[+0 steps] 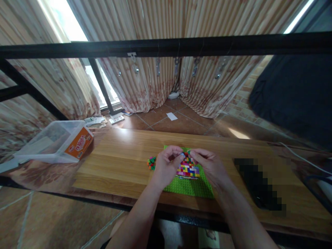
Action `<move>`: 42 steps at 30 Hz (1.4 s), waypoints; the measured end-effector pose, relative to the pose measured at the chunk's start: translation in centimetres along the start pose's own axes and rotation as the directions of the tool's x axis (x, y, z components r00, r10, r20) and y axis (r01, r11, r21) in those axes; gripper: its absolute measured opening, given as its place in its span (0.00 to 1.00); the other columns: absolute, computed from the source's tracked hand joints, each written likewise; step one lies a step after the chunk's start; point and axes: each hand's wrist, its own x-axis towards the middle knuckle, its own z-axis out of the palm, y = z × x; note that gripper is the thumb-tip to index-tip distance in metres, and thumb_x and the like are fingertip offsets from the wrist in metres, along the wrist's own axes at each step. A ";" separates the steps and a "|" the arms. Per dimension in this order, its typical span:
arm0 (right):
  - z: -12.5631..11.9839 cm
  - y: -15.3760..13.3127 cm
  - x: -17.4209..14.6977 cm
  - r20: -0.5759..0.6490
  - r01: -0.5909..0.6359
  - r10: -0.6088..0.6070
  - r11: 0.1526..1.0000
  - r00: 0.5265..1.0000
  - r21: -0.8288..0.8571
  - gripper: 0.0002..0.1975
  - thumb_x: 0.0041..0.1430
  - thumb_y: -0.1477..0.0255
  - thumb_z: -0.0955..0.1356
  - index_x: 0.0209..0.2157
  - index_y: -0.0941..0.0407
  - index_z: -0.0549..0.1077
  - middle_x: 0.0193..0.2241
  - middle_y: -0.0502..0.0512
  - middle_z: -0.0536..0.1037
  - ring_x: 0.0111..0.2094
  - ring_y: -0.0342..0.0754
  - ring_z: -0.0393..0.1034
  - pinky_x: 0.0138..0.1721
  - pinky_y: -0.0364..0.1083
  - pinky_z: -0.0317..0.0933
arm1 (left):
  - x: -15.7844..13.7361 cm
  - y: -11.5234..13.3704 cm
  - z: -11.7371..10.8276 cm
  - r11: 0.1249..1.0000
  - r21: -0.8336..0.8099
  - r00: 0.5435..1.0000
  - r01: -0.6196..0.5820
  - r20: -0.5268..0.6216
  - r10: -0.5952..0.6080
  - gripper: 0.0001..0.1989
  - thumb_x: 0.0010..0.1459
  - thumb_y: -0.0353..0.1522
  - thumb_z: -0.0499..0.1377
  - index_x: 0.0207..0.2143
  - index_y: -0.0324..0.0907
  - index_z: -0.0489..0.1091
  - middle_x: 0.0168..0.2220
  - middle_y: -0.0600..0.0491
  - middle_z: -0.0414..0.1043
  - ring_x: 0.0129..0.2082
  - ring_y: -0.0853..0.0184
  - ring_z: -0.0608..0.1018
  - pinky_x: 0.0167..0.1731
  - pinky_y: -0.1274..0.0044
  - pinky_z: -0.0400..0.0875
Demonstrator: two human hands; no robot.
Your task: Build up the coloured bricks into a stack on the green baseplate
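baseplate: green | brick build: multicoloured patchwork | tabletop: tan woodgrain | curtains: beige, reddish patterning

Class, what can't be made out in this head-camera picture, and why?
All in the head view:
Brick build: partly hidden by the left hand and right hand.
Loose bricks: too small to count.
Black object: pixelated; details lost.
Orange label: lettering blurred.
Dark fabric: cut off by the right edge.

We have the brick build on the baseplate on the tabletop; from there, apparently loose bricks at nine o'clock, the plastic bin beyond them, curtains at twelve.
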 end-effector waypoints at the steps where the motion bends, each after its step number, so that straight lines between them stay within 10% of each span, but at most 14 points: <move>1: -0.3 0.2 0.1 -0.026 0.028 -0.030 0.997 0.999 -0.074 0.13 0.48 0.59 0.73 0.29 0.54 0.81 0.27 0.53 0.81 0.29 0.49 0.73 0.34 0.48 0.66 | 0.2 -0.2 -0.3 1.000 0.021 0.999 0.003 -0.036 -0.002 0.04 0.52 0.28 0.61 0.33 0.39 0.72 0.28 0.54 0.73 0.27 0.72 0.72 0.30 0.80 0.67; 7: -0.9 0.9 0.6 0.026 0.242 -0.269 0.818 0.963 -0.521 0.13 0.57 0.62 0.67 0.32 0.53 0.81 0.34 0.56 0.79 0.36 0.51 0.73 0.39 0.50 0.65 | 0.9 -1.8 -1.6 0.957 0.267 0.974 0.115 -0.219 -0.057 0.04 0.52 0.25 0.58 0.32 0.38 0.73 0.30 0.52 0.75 0.30 0.70 0.74 0.33 0.78 0.68; 17: -0.4 2.1 1.1 0.006 0.291 -0.387 0.684 0.922 -0.669 0.09 0.52 0.63 0.70 0.29 0.50 0.82 0.40 0.58 0.75 0.45 0.57 0.68 0.49 0.57 0.60 | 0.3 -1.5 -1.2 0.842 0.513 0.985 0.166 -0.120 -0.121 0.12 0.54 0.23 0.56 0.37 0.41 0.75 0.36 0.51 0.80 0.37 0.67 0.79 0.40 0.76 0.71; 42: 0.1 3.4 2.3 -0.069 -0.101 0.089 0.974 0.994 -0.201 0.21 0.37 0.61 0.76 0.36 0.55 0.79 0.36 0.56 0.82 0.37 0.53 0.75 0.39 0.51 0.68 | 0.0 -1.4 -1.0 0.788 0.580 0.979 0.205 -0.113 -0.172 0.16 0.55 0.24 0.55 0.43 0.43 0.77 0.35 0.52 0.80 0.35 0.66 0.79 0.39 0.76 0.72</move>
